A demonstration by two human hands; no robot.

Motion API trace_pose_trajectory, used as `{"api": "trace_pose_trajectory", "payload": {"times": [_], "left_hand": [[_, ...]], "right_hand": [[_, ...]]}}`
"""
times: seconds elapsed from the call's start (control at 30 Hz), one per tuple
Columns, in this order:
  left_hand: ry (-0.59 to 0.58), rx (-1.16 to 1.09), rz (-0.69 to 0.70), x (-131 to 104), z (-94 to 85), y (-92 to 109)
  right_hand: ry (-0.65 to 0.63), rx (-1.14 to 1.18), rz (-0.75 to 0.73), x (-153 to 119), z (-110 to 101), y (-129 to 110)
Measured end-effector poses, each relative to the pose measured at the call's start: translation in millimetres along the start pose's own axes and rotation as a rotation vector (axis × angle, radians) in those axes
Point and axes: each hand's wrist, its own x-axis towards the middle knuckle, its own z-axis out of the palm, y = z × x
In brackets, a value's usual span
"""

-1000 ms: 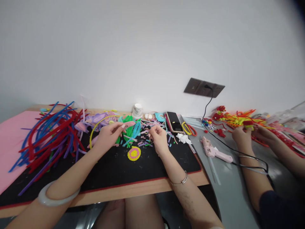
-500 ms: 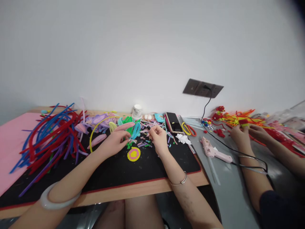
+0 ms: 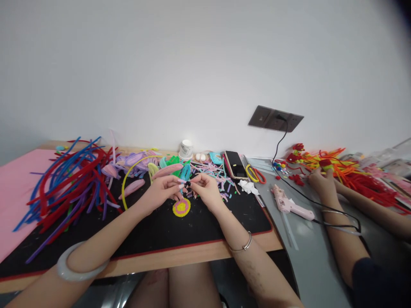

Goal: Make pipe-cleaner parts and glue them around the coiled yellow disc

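Note:
My left hand and my right hand meet over the black mat. The fingertips of both pinch a small black piece, too small to make out its kind. Just below them lies a flat round yellow-and-pink disc, close under my left fingers. Behind the hands are a pink looped petal shape, a teal one and many cut pipe-cleaner bits. A pink petal shape lies left of my left hand, beside a yellow pipe-cleaner arc.
Long red, blue and purple pipe cleaners spread at left. A paper cup, phone, scissors and crumpled tissue stand behind and right. A corded glue gun lies near a co-worker's hand.
My right hand has moved left and down with the black piece. My left hand has come in to meet it, its fingers closing on the piece. The co-worker's hands have shifted apart.

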Motion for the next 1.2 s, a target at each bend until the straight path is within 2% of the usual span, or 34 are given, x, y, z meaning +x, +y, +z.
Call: {"api": "trace_pose_trajectory", "payload": {"times": [0.2, 0.4, 0.53, 0.73, 0.93, 1.0, 1.07, 1.2], "left_hand": [[0.028, -0.003, -0.001, -1, 0.0, 3], [0.040, 0.031, 0.133, -1, -0.7, 3], [0.072, 0.067, 0.175, -1, -1.0, 2], [0.102, 0.085, 0.134, -2, 1.6, 3], [0.125, 0.092, 0.103, -4, 2.9, 10], [0.074, 0.079, 0.099, -5, 1.4, 11], [-0.028, 0.049, 0.072, -6, -0.2, 11], [-0.196, 0.015, -0.011, -8, -1.4, 11]], "right_hand": [[-0.048, -0.001, 0.049, 0, 0, -1], [-0.114, -0.046, 0.049, -1, -1, -2], [-0.130, -0.084, 0.049, -3, 0, -6], [-0.137, -0.025, 0.110, -5, 4, -10], [-0.187, -0.035, 0.085, -5, 2, -10], [-0.192, -0.072, 0.009, -5, 0, -13], [-0.203, -0.169, -0.101, -6, -2, -17], [-0.317, -0.409, -0.206, -9, -3, -24]]}}
